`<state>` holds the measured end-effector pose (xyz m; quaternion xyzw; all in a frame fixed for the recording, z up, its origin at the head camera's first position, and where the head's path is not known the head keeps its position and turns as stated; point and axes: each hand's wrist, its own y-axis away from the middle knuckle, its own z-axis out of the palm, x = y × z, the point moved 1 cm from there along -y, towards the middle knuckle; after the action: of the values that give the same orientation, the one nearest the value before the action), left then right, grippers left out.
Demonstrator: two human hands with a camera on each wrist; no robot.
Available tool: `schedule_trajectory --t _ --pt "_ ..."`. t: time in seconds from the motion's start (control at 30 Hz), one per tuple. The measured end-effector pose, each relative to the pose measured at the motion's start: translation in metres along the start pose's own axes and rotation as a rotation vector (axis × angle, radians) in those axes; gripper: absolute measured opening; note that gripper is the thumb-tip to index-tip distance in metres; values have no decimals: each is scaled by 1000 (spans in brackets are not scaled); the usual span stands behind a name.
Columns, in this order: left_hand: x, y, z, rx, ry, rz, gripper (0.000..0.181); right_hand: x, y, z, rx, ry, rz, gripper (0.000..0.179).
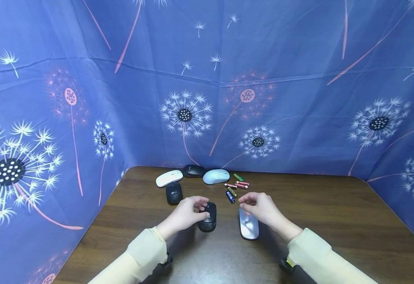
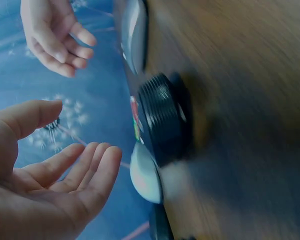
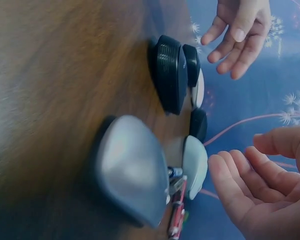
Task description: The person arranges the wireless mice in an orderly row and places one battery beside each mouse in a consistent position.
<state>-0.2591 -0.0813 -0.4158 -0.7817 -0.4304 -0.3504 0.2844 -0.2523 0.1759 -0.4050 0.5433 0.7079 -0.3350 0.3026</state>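
My left hand (image 1: 187,212) hovers over the left side of a black computer mouse (image 1: 209,221) with ribbed sides. In the left wrist view, a gap separates its loosely bent fingers from that mouse (image 2: 162,120), and nothing lies in the palm. Over the far end of a silver mouse (image 1: 250,228) is my right hand (image 1: 261,208), its fingers gently curved. The right wrist view shows this hand (image 3: 265,185) holding nothing, apart from the silver mouse (image 3: 130,170). Both mice lie on the wooden table (image 1: 317,236), side by side with space between them.
Farther back lie a white mouse (image 1: 167,179), a black mouse (image 1: 193,170), a pale blue mouse (image 1: 216,176) and another black mouse (image 1: 174,193). Loose batteries are scattered beside them: a green one (image 1: 238,177), red ones (image 1: 242,184), a gold one (image 1: 232,192) and a blue one (image 1: 230,197). Blue dandelion-print cloth (image 1: 299,150) hangs around the table.
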Motion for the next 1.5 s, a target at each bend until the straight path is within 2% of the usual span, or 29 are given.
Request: schedule_trajectory --t 0.17,0.3,0.5,0.7,0.93,1.17,1.33,1.5 --pt "-14 7 -11 59 -48 -17 39 -9 -9 9 9 30 -42 14" --pt "-20 12 -18 128 -37 -33 38 -13 -15 17 22 58 -97 12" --pt "-30 18 -28 244 -17 -122 36 -21 -25 30 29 53 -175 13" --pt "-43 22 -41 358 -59 -206 36 -30 -34 45 26 50 -245 14" --pt "-58 23 -55 466 -51 -308 40 -40 -48 62 9 42 -223 15" --pt "-68 23 -66 492 77 -436 51 -49 -66 77 1 44 -192 17" --pt "-71 16 -73 479 150 -481 55 -55 -79 84 10 53 -190 17" --pt "-79 10 -80 458 179 -527 58 -58 -91 95 -31 63 -163 22"
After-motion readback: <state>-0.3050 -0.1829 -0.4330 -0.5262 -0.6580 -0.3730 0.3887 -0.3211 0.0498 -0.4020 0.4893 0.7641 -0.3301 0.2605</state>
